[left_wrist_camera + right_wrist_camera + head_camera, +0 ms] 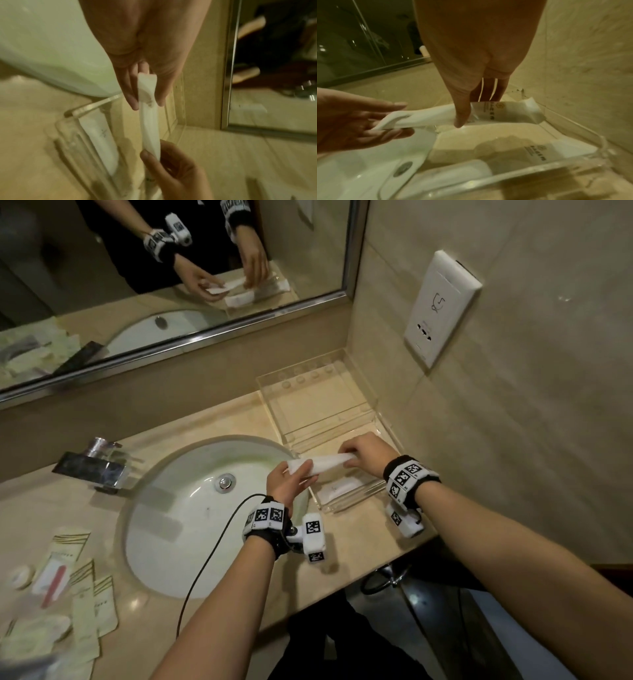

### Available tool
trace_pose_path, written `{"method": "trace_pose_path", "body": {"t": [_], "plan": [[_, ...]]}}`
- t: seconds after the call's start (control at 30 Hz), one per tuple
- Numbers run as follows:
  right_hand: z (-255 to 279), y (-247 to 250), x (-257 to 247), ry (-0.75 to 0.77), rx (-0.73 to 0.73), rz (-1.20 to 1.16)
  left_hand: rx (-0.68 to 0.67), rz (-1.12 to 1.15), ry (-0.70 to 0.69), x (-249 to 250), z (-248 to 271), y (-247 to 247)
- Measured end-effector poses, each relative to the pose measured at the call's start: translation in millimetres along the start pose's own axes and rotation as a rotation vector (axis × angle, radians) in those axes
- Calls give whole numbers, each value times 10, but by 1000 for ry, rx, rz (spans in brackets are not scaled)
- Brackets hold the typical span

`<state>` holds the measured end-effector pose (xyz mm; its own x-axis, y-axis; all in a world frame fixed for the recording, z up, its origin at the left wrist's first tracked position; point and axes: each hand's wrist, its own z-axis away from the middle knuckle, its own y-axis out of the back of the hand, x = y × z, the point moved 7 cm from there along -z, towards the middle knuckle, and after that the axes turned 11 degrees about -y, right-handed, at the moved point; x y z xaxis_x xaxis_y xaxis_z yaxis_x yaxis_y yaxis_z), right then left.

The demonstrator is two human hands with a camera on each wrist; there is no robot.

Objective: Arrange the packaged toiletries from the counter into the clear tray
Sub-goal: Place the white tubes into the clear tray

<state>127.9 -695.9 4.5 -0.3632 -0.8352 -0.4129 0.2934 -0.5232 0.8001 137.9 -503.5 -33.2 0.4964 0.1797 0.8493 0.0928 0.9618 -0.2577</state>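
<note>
A long white toiletry packet [320,463] [149,119] [436,115] hangs over the clear tray [352,426] [565,119] [89,108] at the counter's right corner. My left hand [291,477] [147,100] [368,121] pinches its left end between thumb and fingers. My right hand [363,453] [471,111] [164,155] pinches its right end. Another white packet [339,487] [101,140] [539,147] lies flat in the tray's front section.
The white sink basin [205,508] lies left of the tray, with a chrome faucet [99,463] behind it. Several cream toiletry packets [68,594] lie on the counter's left. A mirror [137,268] and tiled wall with a socket plate [442,309] close off the back and right.
</note>
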Motion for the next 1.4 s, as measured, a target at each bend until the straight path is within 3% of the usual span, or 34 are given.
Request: {"method": "trace_pose_path", "body": {"t": [0.17, 0.4, 0.57, 0.87, 1.27, 1.4], "plan": [[-38, -160, 251, -94, -98, 224, -44, -668, -165, -31, -92, 66], [-20, -264, 389, -104, -181, 142, -235, -899, -189, -126, -86, -228], [-40, -188, 518, -157, -124, 180, -321, -1075, -236, -174, -90, -383], [15, -47, 685, -192, 4, 265, -335, -1213, -283, -285, -54, -494], [55, -50, 753, -230, -25, 253, -303, -1250, -286, -323, -86, -538], [71, -3, 744, -249, -24, 150, -280, -1199, -285, -288, -97, -504]]}}
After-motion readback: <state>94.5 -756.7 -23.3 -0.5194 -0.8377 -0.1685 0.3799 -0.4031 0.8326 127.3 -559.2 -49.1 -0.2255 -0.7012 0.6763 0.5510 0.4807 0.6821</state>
